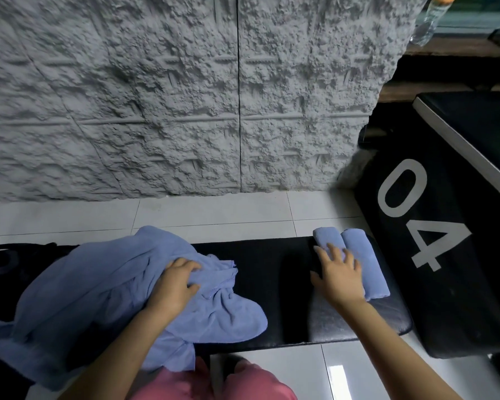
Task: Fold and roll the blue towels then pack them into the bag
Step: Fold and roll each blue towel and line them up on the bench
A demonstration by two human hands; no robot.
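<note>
Black padded bench (274, 287) on white tiled floor (214, 215). On its left part, a heap of loose blue towels (93, 287), spilling over the near edge. At its right end, two rolled blue towels (367, 255), side by side, touching

Dim soft light; glare on floor tile (337, 381); wide-angle edge bending.
</note>
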